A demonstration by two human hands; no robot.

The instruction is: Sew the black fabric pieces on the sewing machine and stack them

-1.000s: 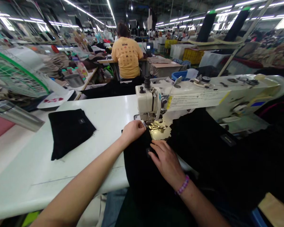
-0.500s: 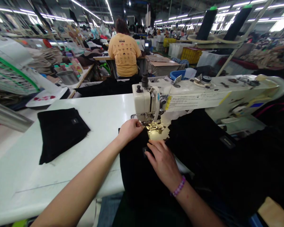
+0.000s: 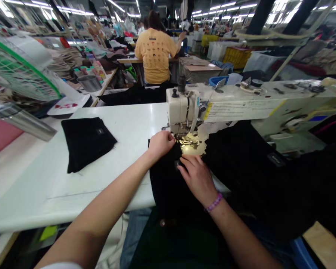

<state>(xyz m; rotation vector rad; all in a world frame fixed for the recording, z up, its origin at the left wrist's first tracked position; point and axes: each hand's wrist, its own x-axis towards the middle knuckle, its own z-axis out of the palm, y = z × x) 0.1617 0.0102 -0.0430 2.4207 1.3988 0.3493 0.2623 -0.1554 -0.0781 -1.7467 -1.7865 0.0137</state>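
Note:
A black cloth piece (image 3: 165,186) with a small dark label (image 3: 177,164) runs up to the needle area of a white sewing machine (image 3: 182,112). Close to the presser foot (image 3: 180,139), my left hand (image 3: 162,144) is closed in a pinch at the cloth's far edge; the fingertips are partly hidden. My right hand (image 3: 197,175) rests on the same cloth, fingers stretched out and thumb beside the label. Just beyond its fingertips lies the lit, gold-looking machine plate (image 3: 194,147).
A folded black piece (image 3: 86,144) lies on the white table (image 3: 123,164) at left. More black fabric (image 3: 240,149) spreads to the right, with a label (image 3: 276,159). A fan (image 3: 25,67) and steel flask (image 3: 25,119) stand left. A person in a yellow shirt (image 3: 155,52) sits ahead.
The view has shifted slightly, so everything appears farther right and higher. Both hands keep their places at the cloth. The person ahead has raised an arm.

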